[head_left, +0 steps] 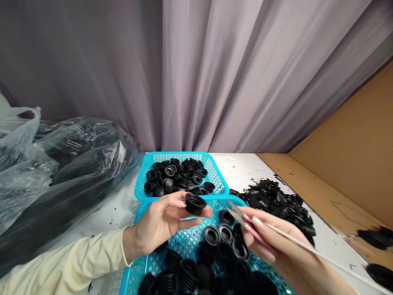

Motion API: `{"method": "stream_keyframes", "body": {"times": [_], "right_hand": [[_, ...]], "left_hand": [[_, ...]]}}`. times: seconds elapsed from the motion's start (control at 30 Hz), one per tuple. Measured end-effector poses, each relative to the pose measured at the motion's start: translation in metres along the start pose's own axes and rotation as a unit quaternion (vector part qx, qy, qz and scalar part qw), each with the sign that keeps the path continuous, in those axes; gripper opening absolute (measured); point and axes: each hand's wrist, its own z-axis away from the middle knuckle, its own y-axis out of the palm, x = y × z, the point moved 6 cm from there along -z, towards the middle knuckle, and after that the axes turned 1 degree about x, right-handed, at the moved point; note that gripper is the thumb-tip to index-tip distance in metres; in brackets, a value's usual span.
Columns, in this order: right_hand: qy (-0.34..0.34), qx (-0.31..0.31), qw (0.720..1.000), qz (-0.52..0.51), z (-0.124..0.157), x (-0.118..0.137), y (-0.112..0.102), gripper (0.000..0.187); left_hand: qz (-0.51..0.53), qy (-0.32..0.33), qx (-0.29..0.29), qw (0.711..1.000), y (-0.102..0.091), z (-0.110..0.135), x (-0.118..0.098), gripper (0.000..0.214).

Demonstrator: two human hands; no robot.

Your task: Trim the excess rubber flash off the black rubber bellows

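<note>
Head camera: our left hand (161, 227) pinched the black ribbed rubber ring (195, 204) between thumb and fingertips above the near turquoise plastic basket (188, 239); our right hand (273, 243) gripped a thin blurred tool (238, 212) just beside it.

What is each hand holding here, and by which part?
The left hand pinches a black rubber ring by its ribbed side. The right hand grips a thin, blurred tool near its tip.

We log grey curtain (215, 73) behind | clear plastic bag (61, 164) of dark parts, left | black scrap heap (276, 200) on white table (242, 168), right | cardboard wall (353, 155) beyond
</note>
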Motion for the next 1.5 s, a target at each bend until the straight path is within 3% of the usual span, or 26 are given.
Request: {"method": "stream_keyframes", "body": {"times": [0.17, 0.3, 0.63, 0.83, 1.0, 1.17, 1.37, 1.5], "right_hand": [[0.01, 0.057, 0.998, -0.012, -0.015, 0.013, 0.01, 0.035], [0.029, 0.036, 0.999, 0.022, -0.023, 0.014, 0.016, 0.039], [-0.066, 0.016, 0.975, 0.214, -0.04, 0.014, 0.018, 0.027], [-0.099, -0.03, 0.973, 0.206, -0.037, 0.017, 0.008, 0.016], [-0.129, -0.051, 0.965, 0.221, -0.036, 0.018, 0.002, 0.017], [-0.144, -0.022, 0.956, 0.255, -0.04, 0.019, 0.004, 0.015], [-0.159, 0.014, 0.942, 0.296, -0.041, 0.021, 0.008, 0.013], [-0.158, 0.004, 0.945, 0.286, -0.039, 0.019, 0.007, 0.011]], "left_hand": [[-0.018, 0.013, 0.0, 1.0, -0.002, 0.0, 0.001, 0.026], [-0.054, 0.035, -0.026, 0.998, 0.0, 0.002, -0.003, 0.019], [-0.154, 0.095, -0.051, 0.982, -0.003, 0.009, -0.004, 0.02], [-0.271, 0.124, -0.032, 0.954, 0.0, 0.015, 0.001, 0.029], [-0.259, 0.126, -0.065, 0.955, -0.002, 0.015, 0.0, 0.026], [-0.248, 0.127, -0.094, 0.956, -0.005, 0.014, -0.001, 0.021], [-0.198, 0.098, -0.045, 0.974, -0.003, 0.009, 0.0, 0.022], [-0.157, 0.07, -0.027, 0.985, 0.001, 0.005, 0.0, 0.023]]}}
